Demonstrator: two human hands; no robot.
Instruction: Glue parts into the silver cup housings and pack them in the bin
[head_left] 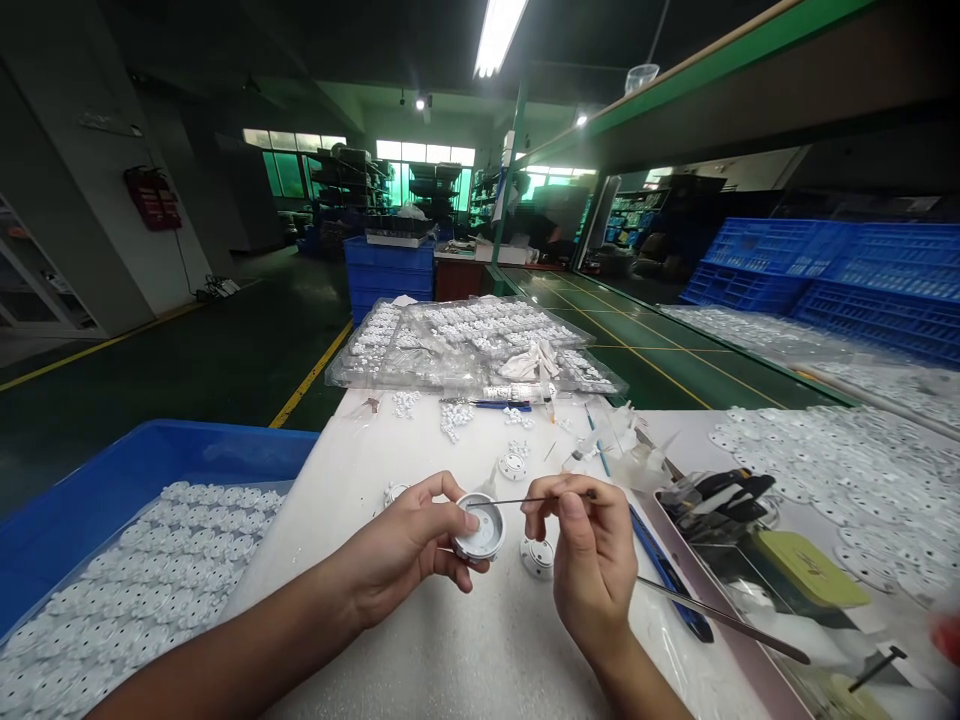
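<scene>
My left hand (420,540) is closed on a small round white plastic part (480,545), shaped like a shallow cup, its hollow side facing me with the thumb inside the rim. In my right hand (589,550) a thin dark rod (517,500) is pinched between thumb and fingers. Its far end reaches the upper rim of the part; whether it touches cannot be made out. Below the rod, a similar white round part (538,556) rests on the white work surface (420,650), partly behind my right hand. Another white disc (513,465) lies farther back.
At left stands a blue bin (225,437) with rows of white parts. Clear trays (450,340) of small white pieces lie at the back. On the right are a blue-handled tool (675,580), a long metal strip (727,620), a yellow-green lid (810,568) and many white discs (847,470).
</scene>
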